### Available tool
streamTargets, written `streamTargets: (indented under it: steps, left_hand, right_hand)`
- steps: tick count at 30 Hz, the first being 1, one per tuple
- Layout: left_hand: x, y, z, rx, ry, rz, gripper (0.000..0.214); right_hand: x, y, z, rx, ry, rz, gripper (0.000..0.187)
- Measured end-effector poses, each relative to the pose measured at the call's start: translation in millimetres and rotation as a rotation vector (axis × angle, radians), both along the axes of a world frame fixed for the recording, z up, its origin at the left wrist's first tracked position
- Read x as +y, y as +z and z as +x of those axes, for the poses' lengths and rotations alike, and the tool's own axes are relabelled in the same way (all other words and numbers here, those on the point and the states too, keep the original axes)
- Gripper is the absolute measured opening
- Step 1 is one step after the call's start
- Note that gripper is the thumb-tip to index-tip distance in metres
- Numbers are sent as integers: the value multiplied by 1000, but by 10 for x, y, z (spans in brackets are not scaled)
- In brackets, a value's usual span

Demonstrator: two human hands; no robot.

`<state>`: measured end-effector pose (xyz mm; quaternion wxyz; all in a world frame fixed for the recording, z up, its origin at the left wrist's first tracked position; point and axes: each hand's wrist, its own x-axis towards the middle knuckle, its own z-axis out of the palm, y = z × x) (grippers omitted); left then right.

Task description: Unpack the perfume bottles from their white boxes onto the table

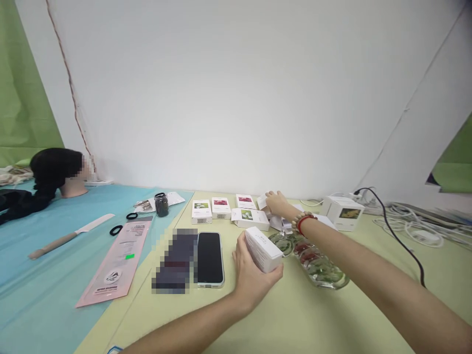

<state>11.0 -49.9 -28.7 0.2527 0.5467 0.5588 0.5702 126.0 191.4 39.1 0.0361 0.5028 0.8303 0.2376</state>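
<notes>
Inside the left hand's grip, a white box is clasped; right hand's grip unclear.

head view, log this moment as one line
left hand: holds white box; right hand: at a carton near the wall, grip unclear; phone: flat, left of left hand; clear dishes: right of white box

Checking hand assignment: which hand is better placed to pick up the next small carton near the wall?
Likely the right hand: it is over beside the small cartons, while the left hand is occupied holding a white box.
</notes>
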Motion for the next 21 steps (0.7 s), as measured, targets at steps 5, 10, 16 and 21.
streamTargets:
  steps: [5,10,16,21]
  left_hand:
    - [2,2,-3,-14,-10,-16,87]
    - [-6,20,-5,-22,-11,-16,85]
    - [2,21,-1,-7,0,0,82]
    - [-3,30,1,-14,-1,0,81]
  right_hand:
    - [12,242,-20,225,-40,116,22]
    - [-47,456,-9,480,-129,224,32]
    - [-141,421,-61,573,-152,94,33]
    - [-231,224,-176,499,-130,-74,81]
